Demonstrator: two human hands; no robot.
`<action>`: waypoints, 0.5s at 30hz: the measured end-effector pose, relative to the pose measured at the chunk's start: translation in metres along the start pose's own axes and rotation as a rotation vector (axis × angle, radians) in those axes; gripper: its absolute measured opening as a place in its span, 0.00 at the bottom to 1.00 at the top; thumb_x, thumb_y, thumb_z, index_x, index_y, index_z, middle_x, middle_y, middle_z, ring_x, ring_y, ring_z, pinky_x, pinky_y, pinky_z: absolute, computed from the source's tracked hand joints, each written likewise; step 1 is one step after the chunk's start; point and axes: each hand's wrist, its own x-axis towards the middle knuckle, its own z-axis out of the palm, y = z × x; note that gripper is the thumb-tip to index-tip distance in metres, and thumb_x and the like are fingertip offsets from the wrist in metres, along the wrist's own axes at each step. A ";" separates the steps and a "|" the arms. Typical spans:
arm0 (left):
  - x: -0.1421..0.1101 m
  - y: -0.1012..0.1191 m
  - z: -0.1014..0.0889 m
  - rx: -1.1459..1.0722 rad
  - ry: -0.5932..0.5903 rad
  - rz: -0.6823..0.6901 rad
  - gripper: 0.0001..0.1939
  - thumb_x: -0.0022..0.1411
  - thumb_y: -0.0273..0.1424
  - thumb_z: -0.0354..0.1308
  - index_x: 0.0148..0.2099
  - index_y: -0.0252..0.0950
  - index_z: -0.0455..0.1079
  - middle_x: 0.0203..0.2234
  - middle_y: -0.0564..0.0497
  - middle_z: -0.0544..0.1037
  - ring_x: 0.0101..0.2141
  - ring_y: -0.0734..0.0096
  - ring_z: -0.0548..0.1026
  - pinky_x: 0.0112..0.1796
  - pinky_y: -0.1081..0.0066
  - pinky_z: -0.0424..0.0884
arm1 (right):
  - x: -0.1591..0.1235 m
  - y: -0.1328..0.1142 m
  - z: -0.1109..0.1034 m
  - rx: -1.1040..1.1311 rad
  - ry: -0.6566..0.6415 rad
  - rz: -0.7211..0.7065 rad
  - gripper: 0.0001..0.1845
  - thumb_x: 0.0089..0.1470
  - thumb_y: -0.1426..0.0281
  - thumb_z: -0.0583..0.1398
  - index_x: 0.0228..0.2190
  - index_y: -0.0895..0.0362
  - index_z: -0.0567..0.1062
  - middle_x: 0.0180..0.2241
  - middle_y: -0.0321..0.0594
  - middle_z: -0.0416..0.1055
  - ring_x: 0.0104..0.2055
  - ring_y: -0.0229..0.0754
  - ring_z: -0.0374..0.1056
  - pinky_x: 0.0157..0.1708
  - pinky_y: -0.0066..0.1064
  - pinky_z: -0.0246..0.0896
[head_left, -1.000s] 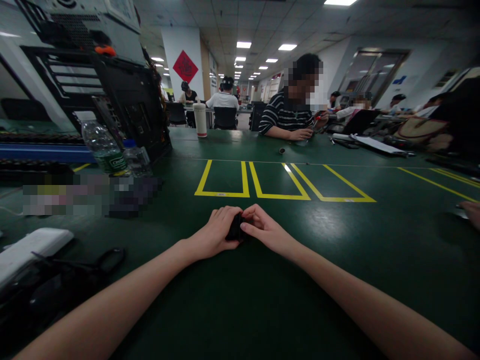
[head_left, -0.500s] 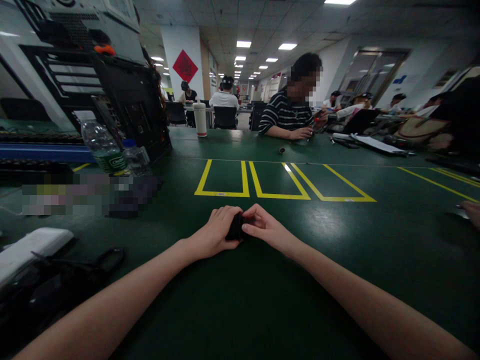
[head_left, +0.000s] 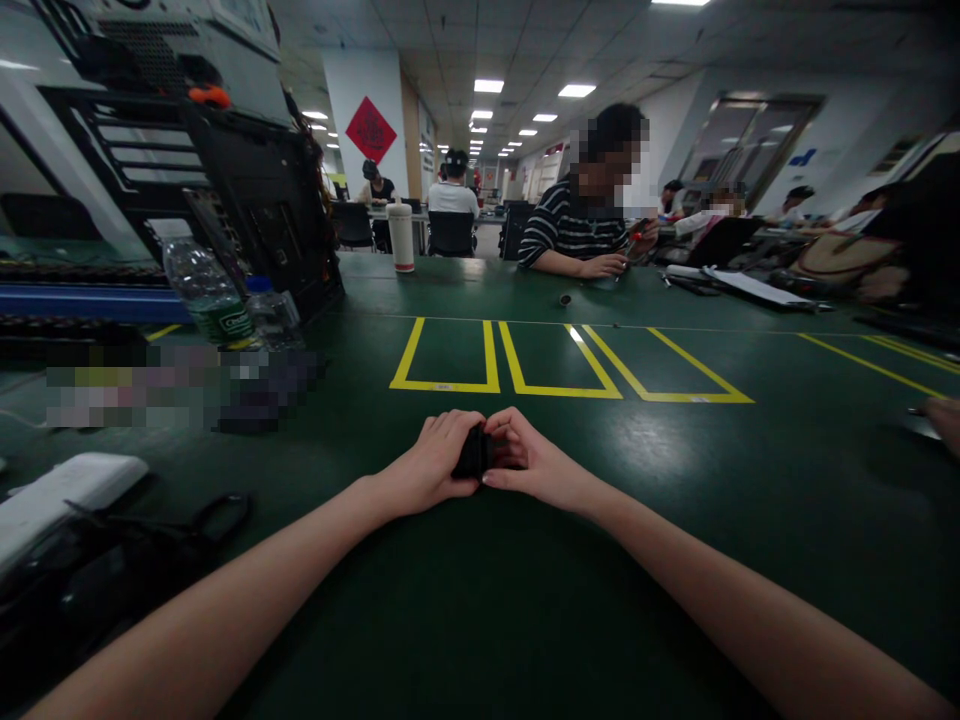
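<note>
my left hand (head_left: pixel 431 465) gripping small black object (head_left: pixel 472 455) on green table (head_left: pixel 465 610), my right hand (head_left: pixel 529 462) curled at its right side, thumb and fingers slightly parted, nearer me than yellow tape outlines (head_left: pixel 566 392)

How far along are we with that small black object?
Done: the left hand has hold of the small black object. In hand: the right hand has its thumb and fingertips at the object's right side. Left: probably finishing there and letting go, as both hands surround it; too dark between the fingers to tell more.
</note>
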 end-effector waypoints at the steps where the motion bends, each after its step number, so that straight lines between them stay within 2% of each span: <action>1: 0.000 0.000 0.000 -0.002 0.001 0.000 0.30 0.48 0.27 0.60 0.51 0.38 0.50 0.44 0.47 0.63 0.43 0.59 0.64 0.43 0.61 0.60 | 0.000 0.000 0.001 -0.001 0.009 -0.001 0.21 0.44 0.71 0.62 0.39 0.52 0.59 0.41 0.36 0.61 0.44 0.40 0.62 0.45 0.39 0.60; 4: 0.000 0.001 0.000 -0.006 0.009 0.005 0.30 0.49 0.27 0.60 0.52 0.38 0.50 0.44 0.47 0.64 0.43 0.60 0.65 0.43 0.61 0.60 | 0.000 0.000 0.002 -0.012 0.066 0.017 0.12 0.50 0.67 0.57 0.38 0.53 0.61 0.39 0.36 0.61 0.43 0.39 0.62 0.43 0.38 0.61; 6: 0.000 0.001 -0.001 -0.007 0.006 0.009 0.30 0.50 0.27 0.60 0.52 0.38 0.50 0.44 0.47 0.64 0.44 0.60 0.65 0.43 0.60 0.60 | 0.001 0.001 0.003 -0.016 0.094 0.014 0.09 0.52 0.66 0.55 0.37 0.53 0.61 0.37 0.36 0.62 0.41 0.38 0.62 0.42 0.37 0.61; 10: 0.000 0.001 -0.001 -0.004 0.004 0.015 0.29 0.50 0.27 0.60 0.51 0.38 0.50 0.45 0.47 0.64 0.44 0.60 0.64 0.43 0.61 0.60 | 0.003 0.004 0.002 0.003 0.108 0.030 0.13 0.50 0.67 0.57 0.38 0.54 0.61 0.37 0.37 0.63 0.42 0.39 0.62 0.44 0.38 0.60; 15: 0.000 0.000 0.001 0.004 0.015 0.014 0.29 0.49 0.27 0.60 0.51 0.38 0.50 0.45 0.46 0.63 0.44 0.59 0.64 0.43 0.60 0.60 | 0.004 0.006 0.000 0.005 0.049 0.027 0.15 0.48 0.68 0.58 0.39 0.55 0.62 0.39 0.38 0.63 0.44 0.40 0.62 0.46 0.41 0.58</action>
